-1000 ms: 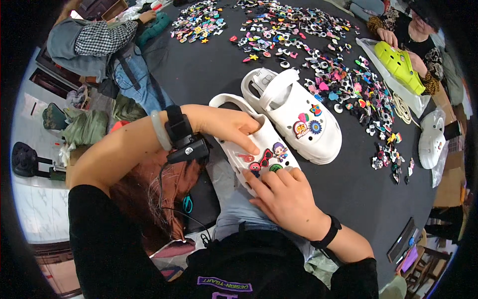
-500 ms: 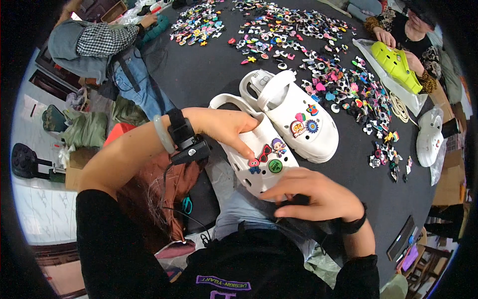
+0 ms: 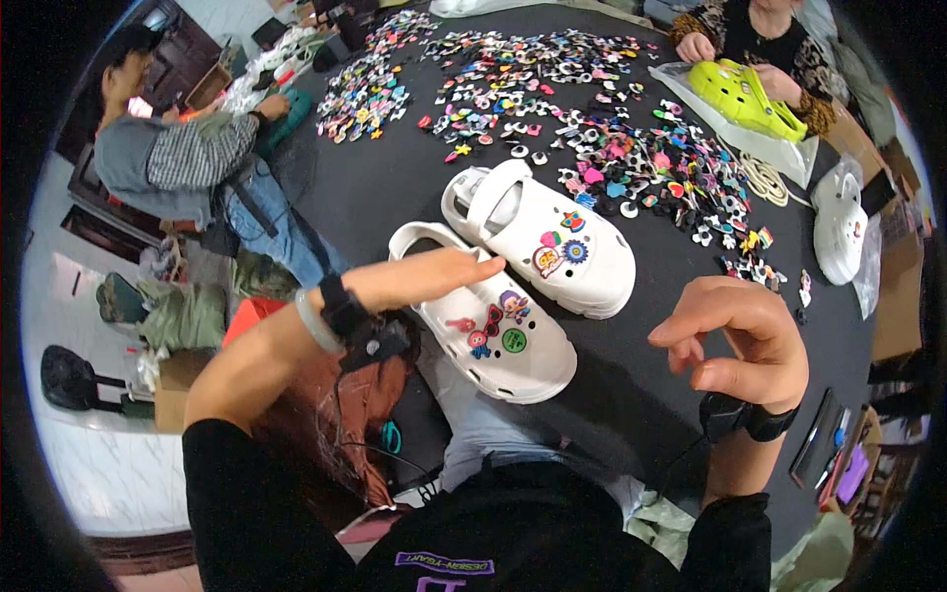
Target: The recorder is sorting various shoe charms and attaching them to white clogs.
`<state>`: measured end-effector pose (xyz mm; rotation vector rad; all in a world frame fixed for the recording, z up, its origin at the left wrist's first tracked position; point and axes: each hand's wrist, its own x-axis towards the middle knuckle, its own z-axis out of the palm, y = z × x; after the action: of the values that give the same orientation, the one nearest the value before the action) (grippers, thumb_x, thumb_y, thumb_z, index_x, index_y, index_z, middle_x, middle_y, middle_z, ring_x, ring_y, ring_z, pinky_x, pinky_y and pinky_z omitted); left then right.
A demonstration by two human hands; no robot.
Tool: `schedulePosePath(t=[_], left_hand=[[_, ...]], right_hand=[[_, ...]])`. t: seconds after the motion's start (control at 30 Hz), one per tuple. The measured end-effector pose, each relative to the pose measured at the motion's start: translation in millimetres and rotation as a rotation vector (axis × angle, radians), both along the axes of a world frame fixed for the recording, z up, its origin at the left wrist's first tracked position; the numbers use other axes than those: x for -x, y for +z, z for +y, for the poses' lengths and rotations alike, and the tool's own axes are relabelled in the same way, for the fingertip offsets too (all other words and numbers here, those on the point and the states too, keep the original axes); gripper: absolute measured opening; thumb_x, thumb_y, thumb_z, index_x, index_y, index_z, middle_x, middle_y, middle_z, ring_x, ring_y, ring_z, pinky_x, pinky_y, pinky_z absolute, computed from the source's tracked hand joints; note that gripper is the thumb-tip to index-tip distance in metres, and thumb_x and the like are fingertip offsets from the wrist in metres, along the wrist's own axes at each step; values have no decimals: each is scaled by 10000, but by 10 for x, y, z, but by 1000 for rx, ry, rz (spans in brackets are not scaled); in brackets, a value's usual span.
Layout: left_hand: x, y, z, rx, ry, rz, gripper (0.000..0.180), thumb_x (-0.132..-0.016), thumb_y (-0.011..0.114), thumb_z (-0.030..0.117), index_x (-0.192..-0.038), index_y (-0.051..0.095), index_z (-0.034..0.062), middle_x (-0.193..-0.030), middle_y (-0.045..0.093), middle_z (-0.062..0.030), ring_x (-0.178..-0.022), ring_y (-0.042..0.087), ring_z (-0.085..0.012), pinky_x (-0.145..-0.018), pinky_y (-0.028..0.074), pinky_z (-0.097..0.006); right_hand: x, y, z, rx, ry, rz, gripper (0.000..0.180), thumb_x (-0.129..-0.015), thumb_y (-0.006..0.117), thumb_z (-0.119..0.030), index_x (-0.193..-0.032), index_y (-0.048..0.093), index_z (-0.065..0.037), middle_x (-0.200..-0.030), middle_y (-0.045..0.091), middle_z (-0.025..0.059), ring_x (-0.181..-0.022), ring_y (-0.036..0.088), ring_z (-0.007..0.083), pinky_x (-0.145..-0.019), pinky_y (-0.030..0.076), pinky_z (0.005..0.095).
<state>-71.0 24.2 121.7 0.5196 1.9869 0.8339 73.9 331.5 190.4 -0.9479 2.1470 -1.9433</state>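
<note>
Two white clogs lie side by side on the dark table in front of me. The nearer clog (image 3: 541,372) bears several charms, among them red sunglasses, a small figure and a green disc. The farther clog (image 3: 597,281) carries several too, including a blue gear-like one. My left hand (image 3: 434,279) stretches flat over the nearer clog's opening, fingers straight and pointing right; its underside is hidden. Off to the right, my right hand (image 3: 742,335) hovers over the table, apart from the clogs. Its fingers are bent, with a gap to the thumb and nothing visible between them.
Loose shoe charms (image 3: 631,148) spread across the far table. At the far right, a co-worker's hands touch a lime-green clog (image 3: 745,99) on plastic wrap. Another white clog (image 3: 838,232) stands at the right edge, by a coil of cord (image 3: 764,183). Another person sits left.
My right hand has left the nearer clog's toe and moved right. My left hand has flattened, its thumb no longer pressing visibly on the clog. The view has shifted.
</note>
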Motion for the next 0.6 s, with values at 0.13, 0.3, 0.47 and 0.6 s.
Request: schedulePosePath(t=[0.13,0.3,0.47,0.6], left_hand=[[-136,-39,-93,-65,138,3,556,-986,436,458,-953,637,-60,-896,649,-69,-801,538,-94,-749,462,-271],[-236,-42,-70,-106,138,111,369,-982,515,325,-956,623,-27,-791,601,14,-749,500,-39,-657,434,-238],[-226,-11,-34,-132,56,180,285,-988,518,252,-982,621,-14,-766,595,38,-693,497,-22,-604,425,-217],[-281,-24,0,-201,158,76,268,-983,529,241,-999,625,-9,-784,617,26,-716,518,-22,-620,437,-212]], right_hand=[[-28,61,50,-55,35,74,296,-807,715,-97,-1089,678,-12,-762,613,49,-623,530,133,-571,421,261],[-47,96,87,-76,44,94,272,-812,707,-80,-1076,680,-19,-760,607,54,-635,553,138,-570,447,266],[-107,100,76,0,-150,38,311,-783,711,-191,-1010,696,21,-766,638,68,-654,578,137,-559,441,251],[-149,104,141,-14,-284,8,339,-779,701,-272,-957,702,17,-751,633,61,-656,576,133,-573,394,233]])
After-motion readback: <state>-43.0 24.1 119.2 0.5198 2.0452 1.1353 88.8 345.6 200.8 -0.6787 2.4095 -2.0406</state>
